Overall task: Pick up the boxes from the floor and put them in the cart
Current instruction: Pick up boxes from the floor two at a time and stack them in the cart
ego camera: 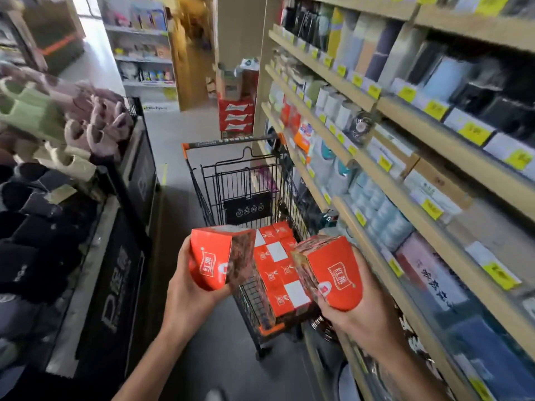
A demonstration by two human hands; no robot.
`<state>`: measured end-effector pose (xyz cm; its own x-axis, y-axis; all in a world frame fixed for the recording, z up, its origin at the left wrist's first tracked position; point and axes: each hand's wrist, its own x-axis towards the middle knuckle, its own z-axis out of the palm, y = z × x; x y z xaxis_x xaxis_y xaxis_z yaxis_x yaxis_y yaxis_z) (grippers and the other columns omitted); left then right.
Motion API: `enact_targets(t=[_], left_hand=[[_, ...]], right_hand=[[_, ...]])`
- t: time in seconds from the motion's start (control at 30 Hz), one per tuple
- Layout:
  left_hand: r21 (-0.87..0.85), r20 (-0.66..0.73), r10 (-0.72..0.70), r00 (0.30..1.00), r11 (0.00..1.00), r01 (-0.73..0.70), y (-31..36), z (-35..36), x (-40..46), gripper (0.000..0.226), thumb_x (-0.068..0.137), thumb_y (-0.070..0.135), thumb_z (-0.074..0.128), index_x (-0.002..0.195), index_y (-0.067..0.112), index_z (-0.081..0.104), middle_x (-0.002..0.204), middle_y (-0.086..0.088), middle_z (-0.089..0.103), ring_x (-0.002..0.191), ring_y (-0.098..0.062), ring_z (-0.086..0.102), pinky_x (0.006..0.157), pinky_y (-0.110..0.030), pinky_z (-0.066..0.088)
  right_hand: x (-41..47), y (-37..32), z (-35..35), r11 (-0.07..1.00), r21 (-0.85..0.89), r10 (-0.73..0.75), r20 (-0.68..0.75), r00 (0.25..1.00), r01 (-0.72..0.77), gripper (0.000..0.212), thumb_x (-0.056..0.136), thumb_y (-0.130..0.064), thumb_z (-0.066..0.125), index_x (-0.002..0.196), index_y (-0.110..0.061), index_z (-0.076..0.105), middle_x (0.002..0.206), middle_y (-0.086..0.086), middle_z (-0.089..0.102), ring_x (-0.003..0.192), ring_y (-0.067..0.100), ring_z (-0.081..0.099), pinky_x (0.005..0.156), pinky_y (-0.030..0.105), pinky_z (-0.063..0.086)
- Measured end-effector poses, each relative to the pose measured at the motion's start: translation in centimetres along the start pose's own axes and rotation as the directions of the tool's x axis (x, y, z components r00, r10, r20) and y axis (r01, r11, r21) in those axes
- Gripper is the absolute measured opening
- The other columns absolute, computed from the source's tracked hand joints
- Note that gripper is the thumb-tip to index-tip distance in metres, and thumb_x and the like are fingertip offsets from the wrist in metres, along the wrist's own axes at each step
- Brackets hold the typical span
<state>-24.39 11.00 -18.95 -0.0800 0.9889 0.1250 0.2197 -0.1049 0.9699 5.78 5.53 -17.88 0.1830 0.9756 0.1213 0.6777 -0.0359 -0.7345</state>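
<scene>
A black wire cart [211, 198] with an orange handle stands in the aisle ahead of me. Several red boxes [276, 267] lie stacked in its near end. My left hand [191, 287] grips a red box [215, 257] from below, held over the cart's near left corner. My right hand [347, 311] grips another red box [335, 273] at the cart's near right corner. Both boxes are tilted towards each other above the stack.
Wooden shelves [405, 175] full of goods with yellow price tags run along the right, close to the cart. A black display bin [124, 256] with slippers and shoes lines the left. Red cartons [236, 117] are stacked at the aisle's far end. Grey floor lies between.
</scene>
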Motion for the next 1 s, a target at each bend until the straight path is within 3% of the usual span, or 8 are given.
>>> enact_targets(t=[0.13, 0.3, 0.47, 0.57, 0.7, 0.83, 0.93, 1.0], left_hand=[[-0.001, 0.007, -0.032, 0.999, 0.999, 0.032, -1.6, 0.1, 5.8, 0.106, 0.05, 0.045, 0.093, 0.133, 0.059, 0.029, 0.111, 0.038, 0.062, 0.104, 0.012, 0.061, 0.076, -0.004, 0.047], [0.009, 0.062, -0.052, 0.997, 0.999, 0.051, -3.8, 0.7, 11.6, 0.11, 0.055, 0.032, 0.096, 0.14, 0.052, 0.029, 0.118, 0.022, 0.061, 0.107, 0.011, 0.06, 0.073, -0.004, 0.048], [0.043, 0.078, -0.089, 0.993, 0.995, 0.086, -6.0, 2.6, 16.1, 0.11, 0.06, 0.024, 0.096, 0.141, 0.052, 0.027, 0.121, 0.025, 0.057, 0.109, 0.017, 0.055, 0.074, -0.002, 0.047], [0.084, 0.065, -0.131, 0.989, 0.989, 0.126, -7.1, 4.4, 18.7, 0.111, 0.059, 0.018, 0.096, 0.139, 0.053, 0.027, 0.119, 0.025, 0.056, 0.108, 0.02, 0.054, 0.073, 0.0, 0.046], [0.132, 0.017, -0.203, 0.979, 0.971, 0.199, -8.7, 8.2, 22.6, 0.113, 0.058, 0.019, 0.097, 0.144, 0.045, 0.029, 0.115, 0.015, 0.063, 0.101, 0.01, 0.061, 0.067, -0.004, 0.048], [0.151, -0.007, -0.288, 0.957, 0.946, 0.286, -10.5, 12.4, 25.8, 0.119, 0.055, 0.035, 0.097, 0.147, 0.046, 0.023, 0.128, 0.013, 0.058, 0.113, -0.006, 0.06, 0.082, -0.017, 0.05], [0.149, -0.022, -0.363, 0.932, 0.92, 0.362, -12.7, 15.2, 28.4, 0.123, 0.047, 0.05, 0.093, 0.147, 0.048, 0.021, 0.129, 0.011, 0.056, 0.117, -0.012, 0.06, 0.089, -0.034, 0.057], [0.17, -0.029, -0.414, 0.91, 0.895, 0.412, -14.7, 16.8, 29.8, 0.124, 0.051, 0.045, 0.095, 0.149, 0.048, 0.018, 0.133, 0.008, 0.057, 0.119, -0.013, 0.059, 0.091, -0.039, 0.056]], right_hand=[[4.9, -1.4, 1.4, 0.996, -0.08, 0.037, -0.029, 0.999, -0.039, 0.117, 0.063, -0.058, 0.086, 0.154, -0.048, 0.014, 0.119, -0.009, 0.061, 0.082, -0.001, 0.065, 0.06, 0.009, 0.051], [9.4, -1.6, 3.2, 0.994, -0.08, 0.071, -0.019, 0.997, -0.073, 0.116, 0.065, -0.057, 0.086, 0.15, -0.059, 0.007, 0.118, -0.013, 0.058, 0.084, 0.003, 0.067, 0.066, 0.023, 0.06], [14.4, -0.4, 4.6, 0.991, -0.073, 0.112, -0.034, 0.993, -0.114, 0.115, 0.068, -0.05, 0.088, 0.154, -0.049, 0.012, 0.119, -0.01, 0.06, 0.087, -0.002, 0.064, 0.062, 0.01, 0.052], [17.8, 1.2, 5.2, 0.99, -0.051, 0.131, -0.022, 0.991, -0.132, 0.117, 0.067, -0.052, 0.087, 0.155, -0.048, 0.011, 0.12, -0.008, 0.061, 0.089, 0.002, 0.065, 0.068, 0.014, 0.054], [23.5, 4.1, 6.4, 0.989, -0.05, 0.137, 0.009, 0.991, -0.136, 0.117, 0.066, -0.049, 0.089, 0.158, -0.038, 0.016, 0.109, -0.01, 0.062, 0.082, -0.008, 0.059, 0.059, 0.002, 0.045], [29.6, 8.1, 8.6, 0.985, -0.054, 0.17, 0.086, 0.982, -0.166, 0.118, 0.068, -0.052, 0.087, 0.156, -0.044, 0.009, 0.115, -0.009, 0.061, 0.083, -0.002, 0.062, 0.062, 0.014, 0.054], [33.8, 11.5, 11.1, 0.981, -0.08, 0.187, 0.111, 0.976, -0.179, 0.117, 0.064, -0.059, 0.081, 0.154, -0.051, 0.007, 0.122, -0.003, 0.064, 0.09, 0.016, 0.068, 0.071, 0.042, 0.062], [36.4, 13.6, 12.6, 0.975, -0.113, 0.206, 0.148, 0.967, -0.19, 0.117, 0.065, -0.059, 0.082, 0.154, -0.048, 0.008, 0.125, -0.002, 0.063, 0.093, 0.019, 0.068, 0.074, 0.043, 0.061]])
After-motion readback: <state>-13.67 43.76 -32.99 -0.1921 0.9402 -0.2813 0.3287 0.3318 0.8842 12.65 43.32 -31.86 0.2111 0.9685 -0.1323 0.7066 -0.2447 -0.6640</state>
